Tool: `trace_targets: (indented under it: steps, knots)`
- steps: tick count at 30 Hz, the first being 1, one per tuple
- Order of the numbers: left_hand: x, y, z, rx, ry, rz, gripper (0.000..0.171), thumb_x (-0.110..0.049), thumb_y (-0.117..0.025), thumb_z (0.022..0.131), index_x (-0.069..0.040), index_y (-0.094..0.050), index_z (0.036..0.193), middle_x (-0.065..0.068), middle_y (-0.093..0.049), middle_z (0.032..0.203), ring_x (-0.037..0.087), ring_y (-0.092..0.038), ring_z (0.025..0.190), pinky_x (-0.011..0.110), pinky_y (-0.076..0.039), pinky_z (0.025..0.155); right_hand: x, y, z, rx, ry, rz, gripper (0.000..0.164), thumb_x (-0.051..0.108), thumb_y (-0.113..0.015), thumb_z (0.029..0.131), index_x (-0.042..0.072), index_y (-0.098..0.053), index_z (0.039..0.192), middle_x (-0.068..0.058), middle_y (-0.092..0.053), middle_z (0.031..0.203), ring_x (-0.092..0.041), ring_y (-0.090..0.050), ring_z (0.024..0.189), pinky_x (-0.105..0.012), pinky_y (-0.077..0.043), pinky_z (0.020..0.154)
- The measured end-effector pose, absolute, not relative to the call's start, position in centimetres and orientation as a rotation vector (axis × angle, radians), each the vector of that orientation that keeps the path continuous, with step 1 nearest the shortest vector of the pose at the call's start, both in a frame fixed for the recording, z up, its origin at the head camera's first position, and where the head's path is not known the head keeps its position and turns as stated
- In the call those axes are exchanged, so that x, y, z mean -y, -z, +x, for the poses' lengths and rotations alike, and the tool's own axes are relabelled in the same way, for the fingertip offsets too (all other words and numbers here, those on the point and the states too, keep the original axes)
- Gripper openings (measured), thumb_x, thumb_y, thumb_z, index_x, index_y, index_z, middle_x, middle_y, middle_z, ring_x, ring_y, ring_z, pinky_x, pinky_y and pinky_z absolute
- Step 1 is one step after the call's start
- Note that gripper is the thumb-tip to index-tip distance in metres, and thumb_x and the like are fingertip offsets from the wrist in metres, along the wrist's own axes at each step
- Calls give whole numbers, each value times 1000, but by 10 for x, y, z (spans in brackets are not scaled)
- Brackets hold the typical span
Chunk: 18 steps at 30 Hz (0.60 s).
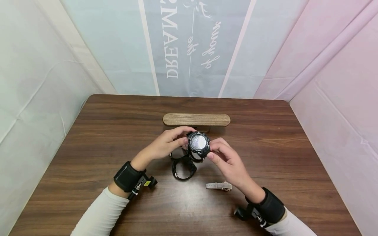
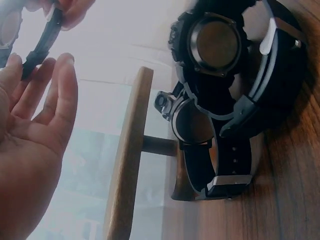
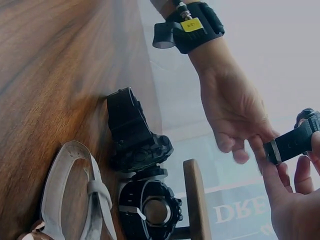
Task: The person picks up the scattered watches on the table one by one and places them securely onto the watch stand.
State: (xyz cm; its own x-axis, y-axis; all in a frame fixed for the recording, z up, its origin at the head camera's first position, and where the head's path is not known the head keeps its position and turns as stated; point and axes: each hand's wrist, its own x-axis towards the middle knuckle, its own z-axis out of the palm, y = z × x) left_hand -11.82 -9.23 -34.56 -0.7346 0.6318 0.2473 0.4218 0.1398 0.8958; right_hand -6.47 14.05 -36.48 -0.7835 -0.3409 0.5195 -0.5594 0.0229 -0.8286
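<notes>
A chunky black wristwatch (image 1: 198, 143) with a round, shiny face is held up between both hands, over the middle of the table. At its left side my left hand (image 1: 165, 143) holds it by thumb and fingers. My right hand (image 1: 228, 160) pinches the opposite side. In the right wrist view its black strap (image 3: 292, 143) hangs between the two hands. Just below, two more black watches stand on the table, one nearer (image 1: 183, 168) and one behind it (image 1: 178, 153), partly hidden by the left hand. A pale-strapped watch (image 1: 218, 186) lies beneath the right hand.
Beyond the hands stands a wooden display stand with a long rounded bar (image 1: 196, 120). The brown wood-grain table (image 1: 118, 124) ends at a printed cloth backdrop (image 1: 192, 49), with pale curtains (image 1: 35, 82) at both sides. Each wrist wears a black strap with a small camera.
</notes>
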Motion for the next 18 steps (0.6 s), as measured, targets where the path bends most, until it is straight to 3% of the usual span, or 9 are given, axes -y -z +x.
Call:
trace_targets:
  steps: [6, 9, 14, 18]
  knots:
    - [94, 347, -123, -2059, -1735, 1003, 27, -2, -44, 96, 3, -48, 121, 19, -61, 97, 30, -64, 75, 44, -55, 70, -139, 365, -65, 2177, -1834, 913, 22, -12, -57, 83, 4, -60, 97, -11, -53, 99, -21, -50, 96, -23, -48, 82]
    - [94, 348, -124, -1981, -1781, 954, 26, 0, -42, 96, 6, -47, 121, 24, -57, 106, 31, -64, 80, 45, -55, 72, -141, 363, -67, 2246, -1832, 887, 21, -7, -59, 84, 4, -59, 103, -11, -52, 103, -21, -51, 100, -27, -49, 87]
    - [95, 350, -127, -1955, -1795, 888, 26, 2, -40, 96, 8, -45, 121, 27, -55, 109, 30, -65, 83, 46, -54, 75, -148, 348, -73, 2347, -1756, 871, 45, 0, -65, 82, 8, -50, 124, -9, -49, 115, -23, -51, 108, -35, -47, 93]
    - [94, 350, -128, -1969, -1765, 859, 26, 0, -41, 96, 7, -46, 121, 26, -55, 109, 34, -65, 85, 51, -53, 77, -150, 331, -79, 2445, -1397, 1018, 66, 13, -72, 79, 15, -40, 137, -7, -42, 131, -21, -47, 116, -35, -45, 95]
